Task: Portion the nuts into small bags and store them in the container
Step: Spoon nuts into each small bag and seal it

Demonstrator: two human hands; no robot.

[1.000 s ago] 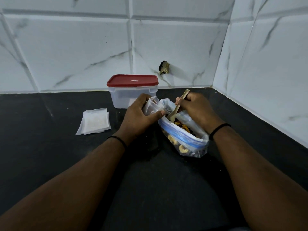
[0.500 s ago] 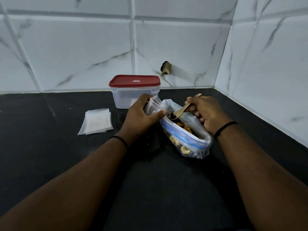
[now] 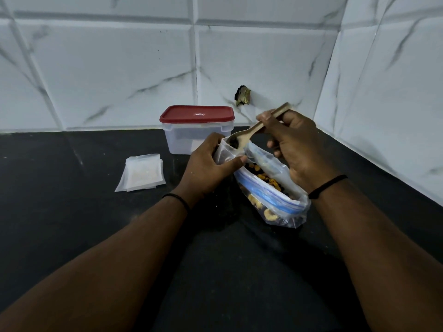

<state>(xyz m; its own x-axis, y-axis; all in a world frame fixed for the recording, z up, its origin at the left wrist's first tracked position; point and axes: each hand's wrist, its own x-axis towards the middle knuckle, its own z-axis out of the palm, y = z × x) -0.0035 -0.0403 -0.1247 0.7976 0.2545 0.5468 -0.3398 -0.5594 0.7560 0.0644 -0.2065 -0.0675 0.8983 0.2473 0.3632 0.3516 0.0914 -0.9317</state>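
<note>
Nearest, the big zip bag (image 3: 275, 195) of nuts lies open on the counter (image 3: 72, 224). Just behind its mouth, the left hand (image 3: 208, 168) pinches a small bag (image 3: 226, 153) open while the right hand (image 3: 294, 144) grips a wooden spoon (image 3: 249, 134), bowl at the small bag's mouth. Tip slowly, keeping that mouth wide. Beyond the zip bag, left, wait spare small bags (image 3: 142, 173); farthest stands the lidded container (image 3: 196, 130).

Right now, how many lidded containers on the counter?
1: the red-lidded plastic container stands at the back by the tiled wall, behind the left hand. None other visible.
</note>
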